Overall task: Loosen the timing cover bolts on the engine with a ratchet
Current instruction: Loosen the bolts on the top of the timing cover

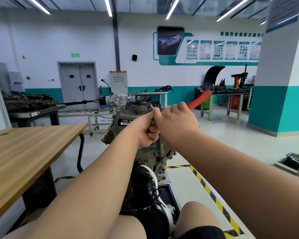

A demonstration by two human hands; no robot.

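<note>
Ratchet [199, 99] is sitting at the top of the engine [138, 107], a grey rough-cast housing standing between the person's knees beside a wooden table [33, 149]. The right hand [178, 121] is gripping the blurred red handle; the left hand [148, 130] is curling around the chromed head end, steadying it. Loosening seems to be under way. The next swing is likely calling for firm, square pressure, the bolt itself being hidden.

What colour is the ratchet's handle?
Red; the ratchet handle shows best in the head view, sticking out beyond the right hand.
</note>
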